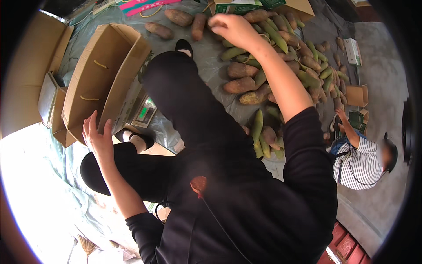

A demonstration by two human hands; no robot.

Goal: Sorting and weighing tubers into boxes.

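Note:
My right hand (234, 30) reaches to the far side of a big heap of long radishes (307, 61), some green and some coated with brown soil. Its fingers curl round a brown radish (215, 25), mostly hidden under them. My left hand (99, 138) has its fingers spread at the near end of an open cardboard box (116, 72) with yellow rope handles; it holds nothing. Whether the fingertips touch the box wall I cannot tell. Beside the box stands a scale with a lit green display (144, 112), partly hidden by the box and my leg.
Loose brown radishes (159, 31) lie on the plastic sheet beyond my foot. More cardboard (37, 66) stands at the left. A pink box (140, 5) and a green carton (237, 8) are at the far edge. A person in a striped shirt (358, 165) works at the right.

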